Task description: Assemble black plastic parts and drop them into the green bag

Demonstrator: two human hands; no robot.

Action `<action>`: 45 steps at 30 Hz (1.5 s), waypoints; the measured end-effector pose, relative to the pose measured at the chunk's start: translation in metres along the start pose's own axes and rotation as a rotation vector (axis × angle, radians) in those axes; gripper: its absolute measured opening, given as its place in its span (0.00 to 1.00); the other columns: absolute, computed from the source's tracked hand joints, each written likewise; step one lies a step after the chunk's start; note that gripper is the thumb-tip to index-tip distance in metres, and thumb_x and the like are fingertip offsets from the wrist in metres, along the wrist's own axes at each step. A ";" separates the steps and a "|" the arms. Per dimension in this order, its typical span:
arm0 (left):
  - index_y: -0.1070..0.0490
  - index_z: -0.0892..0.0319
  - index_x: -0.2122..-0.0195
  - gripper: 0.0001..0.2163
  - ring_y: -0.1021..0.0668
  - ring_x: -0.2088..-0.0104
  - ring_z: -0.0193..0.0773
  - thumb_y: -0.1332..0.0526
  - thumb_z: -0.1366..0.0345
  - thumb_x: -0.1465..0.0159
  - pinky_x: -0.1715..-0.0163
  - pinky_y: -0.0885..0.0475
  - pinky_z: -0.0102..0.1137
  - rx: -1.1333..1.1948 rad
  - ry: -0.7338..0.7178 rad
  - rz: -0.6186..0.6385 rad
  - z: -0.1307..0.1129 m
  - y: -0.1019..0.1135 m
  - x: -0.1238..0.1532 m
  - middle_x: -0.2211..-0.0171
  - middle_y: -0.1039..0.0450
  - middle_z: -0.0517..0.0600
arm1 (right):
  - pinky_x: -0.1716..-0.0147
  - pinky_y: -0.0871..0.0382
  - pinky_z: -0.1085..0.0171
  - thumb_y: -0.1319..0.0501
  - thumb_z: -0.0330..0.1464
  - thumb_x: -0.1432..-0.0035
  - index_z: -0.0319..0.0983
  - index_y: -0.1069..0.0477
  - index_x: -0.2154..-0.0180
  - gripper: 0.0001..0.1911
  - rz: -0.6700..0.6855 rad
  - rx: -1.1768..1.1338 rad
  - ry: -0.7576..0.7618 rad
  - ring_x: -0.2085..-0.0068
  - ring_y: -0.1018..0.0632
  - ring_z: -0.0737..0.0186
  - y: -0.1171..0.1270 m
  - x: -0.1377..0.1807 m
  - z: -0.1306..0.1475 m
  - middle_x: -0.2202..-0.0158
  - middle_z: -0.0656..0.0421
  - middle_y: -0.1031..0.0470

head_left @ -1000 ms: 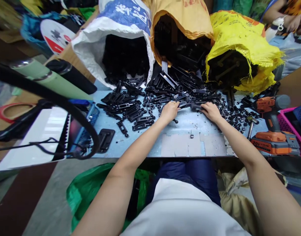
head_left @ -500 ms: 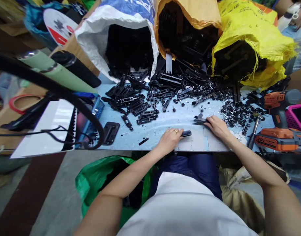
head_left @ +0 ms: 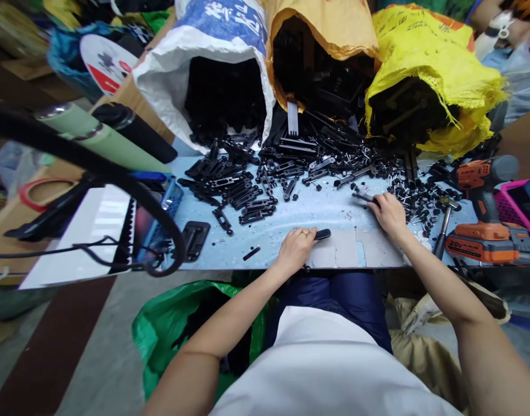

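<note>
My left hand point(head_left: 296, 251), with a ring on one finger, is closed around a black elongated plastic part point(head_left: 323, 234). The part's rounded end sticks out to the right, just above the front of the blue worktable point(head_left: 286, 222). Further right, my right hand point(head_left: 389, 215) pinches a thin dark strip-like part point(head_left: 364, 197) that points left over the table; its exact kind is unclear. Small black caps and screws point(head_left: 414, 199) lie scattered beside this hand. Beyond both hands spreads a heap of black slotted plastic links point(head_left: 243, 185).
White point(head_left: 161, 69), orange point(head_left: 325, 26) and yellow point(head_left: 438, 46) sacks of black parts line the back. At right are a hammer point(head_left: 444, 225) and a cordless drill point(head_left: 485, 242). A black cable point(head_left: 130, 190) arches at left, near a flat black plate point(head_left: 196, 238).
My right hand has moved slightly right and away from me, with the thin part still in it. The left hand keeps its hold almost in place. The view has shifted a little.
</note>
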State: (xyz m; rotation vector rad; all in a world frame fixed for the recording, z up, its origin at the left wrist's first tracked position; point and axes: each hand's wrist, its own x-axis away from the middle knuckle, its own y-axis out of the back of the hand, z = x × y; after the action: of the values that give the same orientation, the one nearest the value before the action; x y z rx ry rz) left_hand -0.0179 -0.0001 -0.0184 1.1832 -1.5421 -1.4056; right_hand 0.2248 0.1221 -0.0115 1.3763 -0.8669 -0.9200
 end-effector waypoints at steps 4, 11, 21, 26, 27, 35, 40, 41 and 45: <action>0.36 0.64 0.50 0.13 0.27 0.62 0.43 0.49 0.67 0.35 0.65 0.34 0.34 0.012 0.014 0.060 -0.001 -0.003 -0.004 0.68 0.29 0.55 | 0.68 0.39 0.63 0.56 0.43 0.37 0.38 0.30 0.64 0.21 0.033 -0.023 0.108 0.65 0.30 0.58 0.008 0.015 -0.010 0.66 0.51 0.30; 0.39 0.61 0.47 0.16 0.29 0.56 0.42 0.50 0.66 0.36 0.57 0.35 0.35 0.190 -0.032 0.155 -0.003 0.001 -0.010 0.57 0.31 0.55 | 0.70 0.39 0.67 0.56 0.45 0.37 0.39 0.30 0.61 0.22 0.159 -0.114 0.524 0.68 0.28 0.64 0.016 0.050 0.015 0.68 0.55 0.28; 0.38 0.62 0.54 0.29 0.28 0.58 0.47 0.39 0.44 0.49 0.59 0.34 0.37 0.251 -0.049 0.163 -0.013 0.006 -0.014 0.60 0.31 0.56 | 0.72 0.48 0.65 0.56 0.43 0.36 0.39 0.30 0.62 0.21 0.123 0.092 0.547 0.70 0.29 0.63 0.021 0.065 0.060 0.70 0.54 0.28; 0.37 0.62 0.57 0.23 0.26 0.60 0.45 0.44 0.47 0.42 0.63 0.32 0.35 0.286 -0.091 0.037 -0.006 -0.005 -0.007 0.61 0.30 0.56 | 0.71 0.49 0.64 0.56 0.39 0.35 0.39 0.30 0.62 0.19 0.048 0.137 0.533 0.69 0.29 0.61 0.040 0.069 0.071 0.72 0.54 0.28; 0.37 0.61 0.58 0.22 0.26 0.60 0.45 0.45 0.47 0.42 0.63 0.32 0.35 0.292 -0.107 0.011 -0.004 -0.007 -0.007 0.62 0.30 0.56 | 0.71 0.49 0.64 0.56 0.39 0.35 0.39 0.30 0.62 0.18 0.052 0.140 0.541 0.69 0.29 0.61 0.043 0.068 0.072 0.72 0.54 0.28; 0.34 0.61 0.61 0.23 0.25 0.62 0.44 0.44 0.44 0.43 0.63 0.31 0.33 0.312 -0.217 0.134 -0.011 -0.001 -0.019 0.66 0.29 0.54 | 0.72 0.46 0.65 0.57 0.42 0.35 0.38 0.30 0.65 0.21 0.028 0.083 0.593 0.71 0.29 0.64 0.030 0.065 0.050 0.73 0.56 0.28; 0.37 0.60 0.51 0.16 0.29 0.53 0.42 0.50 0.57 0.35 0.55 0.34 0.34 0.335 0.005 0.116 0.007 0.011 -0.083 0.54 0.31 0.55 | 0.70 0.40 0.66 0.57 0.45 0.36 0.37 0.29 0.65 0.24 -0.034 -0.055 0.592 0.70 0.29 0.64 0.002 0.067 0.023 0.71 0.55 0.27; 0.36 0.61 0.52 0.14 0.30 0.52 0.42 0.53 0.62 0.34 0.53 0.35 0.34 0.307 0.136 0.073 0.014 0.012 -0.099 0.54 0.31 0.56 | 0.70 0.39 0.66 0.56 0.45 0.37 0.37 0.29 0.65 0.24 -0.027 -0.068 0.597 0.69 0.29 0.63 0.000 0.066 0.020 0.70 0.55 0.27; 0.31 0.69 0.58 0.12 0.29 0.53 0.46 0.52 0.74 0.37 0.54 0.36 0.35 0.267 0.355 0.092 0.036 0.011 -0.144 0.56 0.31 0.63 | 0.66 0.36 0.63 0.54 0.43 0.37 0.39 0.29 0.63 0.19 0.005 -0.097 0.472 0.63 0.28 0.59 0.004 0.042 0.009 0.64 0.53 0.26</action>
State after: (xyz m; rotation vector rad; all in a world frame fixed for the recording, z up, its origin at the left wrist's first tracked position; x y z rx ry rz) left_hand -0.0078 0.1477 -0.0027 1.4139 -1.5342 -0.8889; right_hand 0.2343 0.0802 -0.0088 1.4246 -0.4601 -0.5863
